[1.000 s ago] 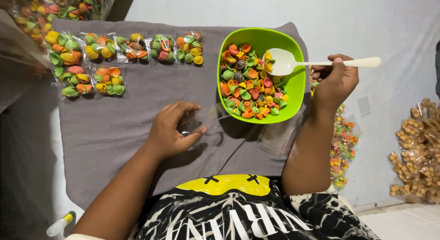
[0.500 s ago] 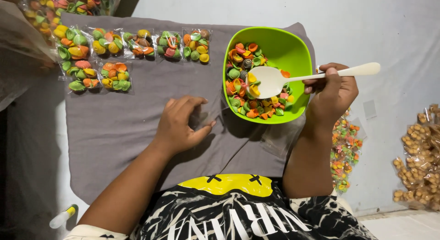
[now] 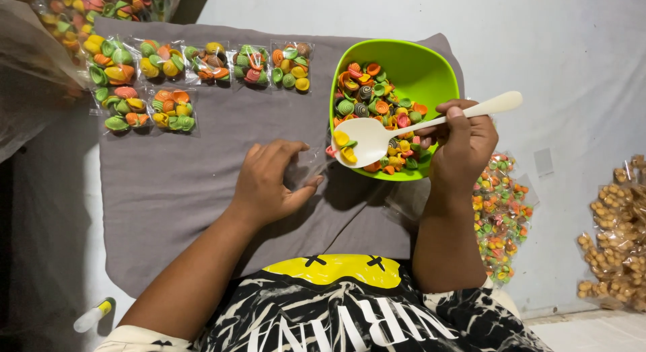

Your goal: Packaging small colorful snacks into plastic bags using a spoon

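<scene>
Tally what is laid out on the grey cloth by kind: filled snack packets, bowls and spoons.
Filled small packets of coloured shell crackers on the grey cloth: 6
Green bowl: 1
White spoon, held by the right hand: 1
Total: 8

i see a spoon (image 3: 377,135) of smooth cream plastic with a dull sheen, and a bowl (image 3: 422,68) of glossy green plastic. the snacks (image 3: 369,96) in it look dry and matt, ridged in spirals. the cloth (image 3: 175,170) under them is a soft grey matt fabric, lightly creased. the packets (image 3: 168,110) are thin clear film that glints, and the bag (image 3: 306,165) by my left hand (image 3: 269,180) is the same shiny clear plastic. the shirt (image 3: 350,311) is printed cotton-like cloth.
</scene>
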